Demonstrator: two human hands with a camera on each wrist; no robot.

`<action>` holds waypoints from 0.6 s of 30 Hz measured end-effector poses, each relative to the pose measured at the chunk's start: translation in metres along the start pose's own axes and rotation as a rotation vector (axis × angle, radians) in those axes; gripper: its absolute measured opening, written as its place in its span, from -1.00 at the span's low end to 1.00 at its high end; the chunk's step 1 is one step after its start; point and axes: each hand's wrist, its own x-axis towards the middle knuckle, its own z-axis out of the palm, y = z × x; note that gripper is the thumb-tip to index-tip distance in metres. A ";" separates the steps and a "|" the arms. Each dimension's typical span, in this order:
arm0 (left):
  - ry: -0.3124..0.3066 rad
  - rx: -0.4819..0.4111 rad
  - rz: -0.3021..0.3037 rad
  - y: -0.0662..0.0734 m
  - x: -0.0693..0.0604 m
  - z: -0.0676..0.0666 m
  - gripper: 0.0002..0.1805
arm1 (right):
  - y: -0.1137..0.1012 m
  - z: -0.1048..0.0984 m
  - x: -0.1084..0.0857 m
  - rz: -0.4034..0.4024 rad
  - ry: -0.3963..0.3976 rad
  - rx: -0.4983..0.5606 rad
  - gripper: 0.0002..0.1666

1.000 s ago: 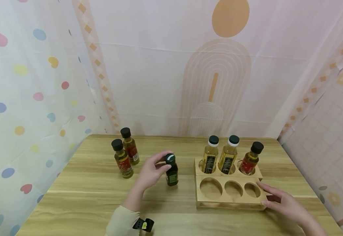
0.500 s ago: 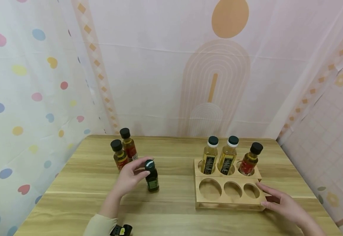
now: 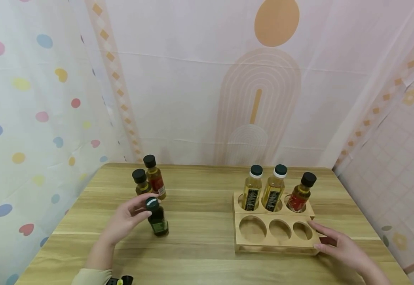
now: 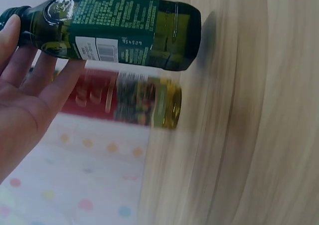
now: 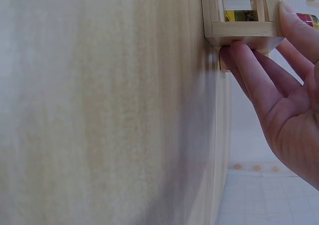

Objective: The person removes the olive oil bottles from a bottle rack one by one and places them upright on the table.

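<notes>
My left hand (image 3: 123,221) pinches a dark green oil bottle (image 3: 158,221) by its capped neck, at the table's left. Its base is just above or on the table; I cannot tell which. Green label print faces the left wrist view, where a red-labelled oil bottle (image 4: 107,98) shows behind it. At the right, my right hand (image 3: 344,247) grips the right end of a two-step wooden bottle rack (image 3: 272,247), its thumb and fingers (image 5: 254,75) against the wood. Two pale oil bottles (image 3: 252,194) and one red-labelled bottle (image 3: 299,198) stand in the back row's holes.
Two red-labelled bottles with black caps stand at the left: the rear bottle (image 3: 156,180) in plain sight, the front bottle (image 3: 142,186) partly behind my left hand. Three round holes of differing size line the rack's front step. Patterned curtains (image 3: 192,99) enclose the wooden table (image 3: 200,253).
My left hand has carried the green bottle leftward and slightly nearer, away from the rack towards the red-labelled pair, now partly covering the front one. My right hand stays at the rack's end.
</notes>
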 end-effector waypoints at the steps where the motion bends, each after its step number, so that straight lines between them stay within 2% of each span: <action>1: -0.002 -0.012 0.010 -0.001 -0.002 -0.004 -0.56 | 0.000 0.000 0.000 0.000 0.002 -0.003 -0.32; 7: -0.037 -0.077 0.067 -0.006 -0.010 -0.025 -0.52 | -0.001 0.001 -0.001 -0.001 0.016 -0.033 -0.32; 11: -0.050 -0.105 0.078 -0.009 -0.014 -0.037 -0.51 | -0.003 0.001 0.000 0.025 0.005 -0.037 -0.32; 18: -0.081 -0.115 0.082 -0.014 -0.019 -0.049 -0.51 | -0.005 0.001 0.000 0.014 0.010 -0.056 -0.31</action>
